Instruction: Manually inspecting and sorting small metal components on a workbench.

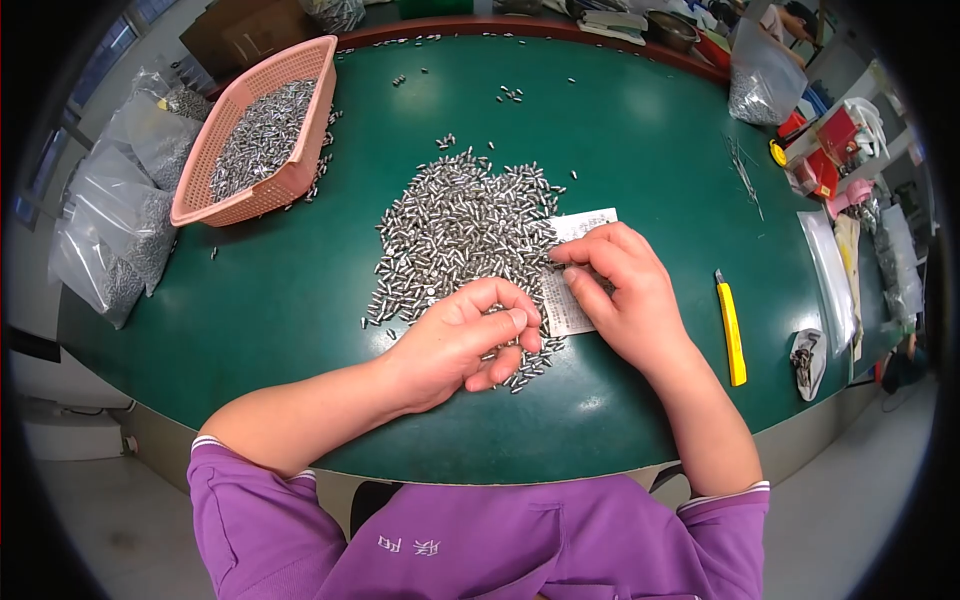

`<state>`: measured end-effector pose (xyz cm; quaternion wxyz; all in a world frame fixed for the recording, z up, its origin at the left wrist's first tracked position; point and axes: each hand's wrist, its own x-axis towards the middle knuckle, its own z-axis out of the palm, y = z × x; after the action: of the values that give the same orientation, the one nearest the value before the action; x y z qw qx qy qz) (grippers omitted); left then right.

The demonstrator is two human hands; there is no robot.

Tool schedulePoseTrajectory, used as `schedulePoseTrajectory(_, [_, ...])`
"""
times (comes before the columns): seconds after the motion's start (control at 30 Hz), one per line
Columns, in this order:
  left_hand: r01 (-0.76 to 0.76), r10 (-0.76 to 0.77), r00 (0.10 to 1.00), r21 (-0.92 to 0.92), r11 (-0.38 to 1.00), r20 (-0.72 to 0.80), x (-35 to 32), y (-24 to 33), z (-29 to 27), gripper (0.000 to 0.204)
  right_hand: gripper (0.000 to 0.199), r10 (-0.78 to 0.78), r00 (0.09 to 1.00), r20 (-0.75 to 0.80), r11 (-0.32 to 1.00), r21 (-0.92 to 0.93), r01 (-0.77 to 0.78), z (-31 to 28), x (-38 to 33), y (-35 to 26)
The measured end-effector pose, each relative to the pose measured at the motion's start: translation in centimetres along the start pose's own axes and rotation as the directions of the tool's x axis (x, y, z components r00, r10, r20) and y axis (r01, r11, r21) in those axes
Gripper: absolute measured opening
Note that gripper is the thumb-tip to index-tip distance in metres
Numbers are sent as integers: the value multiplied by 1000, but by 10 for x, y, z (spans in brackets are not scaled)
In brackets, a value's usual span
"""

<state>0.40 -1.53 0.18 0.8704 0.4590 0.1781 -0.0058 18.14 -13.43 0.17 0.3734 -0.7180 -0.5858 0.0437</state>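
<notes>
A heap of small, shiny, bullet-shaped metal pieces [440,215] lies in the middle of the green table. Over its near edge is my left hand [465,335], fingers curled and thumb laid against the index finger; whatever it may hold is hidden. My right hand [630,290] is at the heap's right side, its thumb and fingers bent close together near the metal pieces. Anything between those fingertips is too small to make out. Partly beneath the right hand lies a white printed paper slip [590,222], touching the heap.
A pink plastic basket [250,205] of similar pieces stands far left, beside filled clear bags [110,240]. To the right lie a yellow utility knife [732,335], thin wires [742,170] and a small white pouch [808,362]. Another clear bag [765,80] stands far right.
</notes>
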Motion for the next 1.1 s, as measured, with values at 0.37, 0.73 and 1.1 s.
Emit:
schedulePoseTrajectory(0.37, [7,-7,1000,0,1000,-6,0,1,0,10,13,99,995,28,980,-178,-92,-9,-1,1])
schedulePoseTrajectory(0.73, [-8,8,1000,-4,1000,-11,0,-2,-2,12,8,87,980,180,893,423,-157,-3,0,-16])
schedulePoseTrajectory(1.1, [-11,11,1000,2,1000,-25,1,-2,1,11,11,80,996,37,930,358,-88,-3,0,-12])
